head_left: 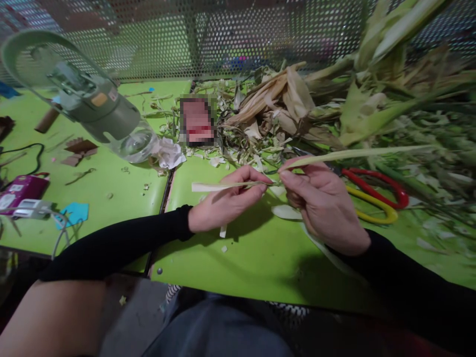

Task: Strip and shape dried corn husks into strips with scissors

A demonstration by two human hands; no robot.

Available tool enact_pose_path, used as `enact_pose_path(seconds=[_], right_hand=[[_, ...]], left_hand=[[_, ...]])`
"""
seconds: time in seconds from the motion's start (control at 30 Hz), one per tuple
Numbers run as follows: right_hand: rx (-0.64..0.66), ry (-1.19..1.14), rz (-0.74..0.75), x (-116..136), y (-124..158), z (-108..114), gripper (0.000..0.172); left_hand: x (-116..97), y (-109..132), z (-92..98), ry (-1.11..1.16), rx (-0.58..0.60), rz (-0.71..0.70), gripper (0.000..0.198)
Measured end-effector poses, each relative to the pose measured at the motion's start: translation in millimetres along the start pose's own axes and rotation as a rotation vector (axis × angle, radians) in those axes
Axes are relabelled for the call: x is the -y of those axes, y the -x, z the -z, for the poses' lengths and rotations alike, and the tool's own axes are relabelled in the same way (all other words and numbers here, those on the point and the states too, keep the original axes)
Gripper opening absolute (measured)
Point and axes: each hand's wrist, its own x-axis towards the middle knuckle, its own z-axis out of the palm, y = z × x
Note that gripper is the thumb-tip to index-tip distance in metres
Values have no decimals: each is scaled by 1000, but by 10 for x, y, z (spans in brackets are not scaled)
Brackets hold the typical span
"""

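My left hand [232, 198] pinches a narrow pale strip of corn husk [208, 187], whose cut end sticks out to the left. Close beside it, my right hand [316, 198] is closed on a longer pale green husk strip [357, 154] that trails off to the right. Between the fingertips the strips come close together; whether they are joined there I cannot tell. Below the right hand lies a pale husk piece [286, 212] on the green table [238, 267]. Scissors with red and yellow handles [375, 191] rest just right of that hand.
Dried husks [275, 99] and green leaves with many scraps heap along the back and right. A clear bottle with a green lid [111, 114] stands left, near crumpled paper [169, 152]. A phone with a blurred screen [197, 120] leans behind. A purple box [24, 191] and charger cable lie far left.
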Motion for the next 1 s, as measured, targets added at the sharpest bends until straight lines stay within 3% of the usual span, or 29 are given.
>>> enact_pose_path(seconds=[0.2,0.3,0.53,0.8,1.0], right_hand=[[32,132,105,21,-22,-16,36],[60,121,121,55,-20,-44,42],[72,106,99,56,-20,-50,32],[94,127,73,63,-33,-40,36],[132,200,56,112,-19,-49,36]], left_hand=[[11,21,-10,29,-57,-36,19],[43,19,-17,103,-26,8,25],[157,-36,13,237,-59,-39,34],[168,-60,26,337,13,4,36],[136,-41,5,311,-15,9,43]])
